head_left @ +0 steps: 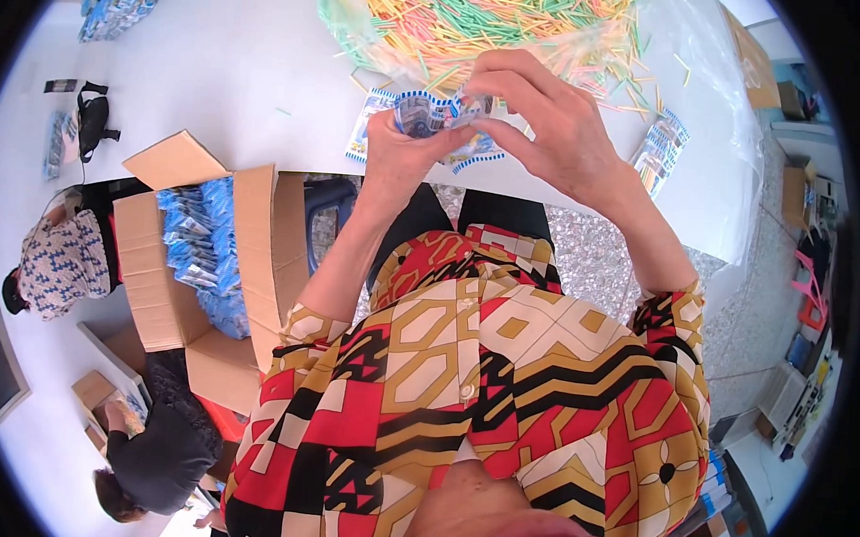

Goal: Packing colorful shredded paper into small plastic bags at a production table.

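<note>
Both hands, left (396, 158) & right (549, 116), pinch a small blue-and-white printed plastic packet (433, 113) w/ closed fingers, held just above the white bench (248, 63) edge. Behind it lies a heap of thin coloured plastic sticks (477, 19); an open cardboard box (203, 261) of blue packets stands at left.

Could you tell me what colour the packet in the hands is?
Blue and white packet, clearest in the head view.

Both hands (492, 129) raised together, fingers (512, 87) pinched (forearms bare).
</note>
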Demonstrator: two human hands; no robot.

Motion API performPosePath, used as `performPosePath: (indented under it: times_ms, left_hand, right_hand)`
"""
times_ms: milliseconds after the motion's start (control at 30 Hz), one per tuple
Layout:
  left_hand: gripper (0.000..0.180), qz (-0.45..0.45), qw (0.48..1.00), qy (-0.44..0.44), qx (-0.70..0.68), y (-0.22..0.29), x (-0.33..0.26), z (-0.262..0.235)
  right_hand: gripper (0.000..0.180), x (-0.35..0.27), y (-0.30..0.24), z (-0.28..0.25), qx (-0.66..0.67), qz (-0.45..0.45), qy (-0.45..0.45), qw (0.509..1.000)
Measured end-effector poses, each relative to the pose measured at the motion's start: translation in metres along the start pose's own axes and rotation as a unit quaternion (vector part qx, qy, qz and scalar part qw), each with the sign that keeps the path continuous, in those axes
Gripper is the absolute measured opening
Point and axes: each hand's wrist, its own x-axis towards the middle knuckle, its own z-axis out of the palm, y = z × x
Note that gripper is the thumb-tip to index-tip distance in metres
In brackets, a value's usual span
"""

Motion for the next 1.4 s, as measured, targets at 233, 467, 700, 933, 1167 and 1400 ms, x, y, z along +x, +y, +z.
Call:
performPosePath:
  times_ms: [233,467,700,933,1167,1400]
  left_hand:
    - [0.014,-0.033,0.999,-0.001,-0.018,0.001,-0.003,0.001]
    - [0.014,-0.041,0.998,-0.022,-0.03,-0.002,-0.005,-0.002]
    - [0.013,-0.056,0.997,-0.031,-0.032,-0.004,-0.006,-0.003]
    - [0.015,-0.029,0.998,-0.048,-0.026,-0.002,-0.005,-0.005]
    - [0.017,0.004,0.996,0.06,-0.069,-0.019,-0.003,-0.02]
    - [0.019,-0.021,0.991,0.091,-0.099,-0.017,-0.009,-0.027]
  right_hand:
    - [0.021,0.001,0.006,-0.005,-0.012,-0.061,-0.052,0.997]
    - [0.017,-0.002,0.005,-0.006,-0.05,-0.142,-0.012,0.989]
    - [0.012,-0.008,0.011,-0.006,-0.036,-0.087,-0.135,0.986]
    - [0.009,0.008,0.008,0.001,0.03,-0.047,-0.098,0.994]
    - [0.014,0.046,0.081,0.01,0.155,0.24,-0.004,0.958]
    - [0.024,0.053,0.181,0.047,-0.136,0.155,-0.13,0.97]
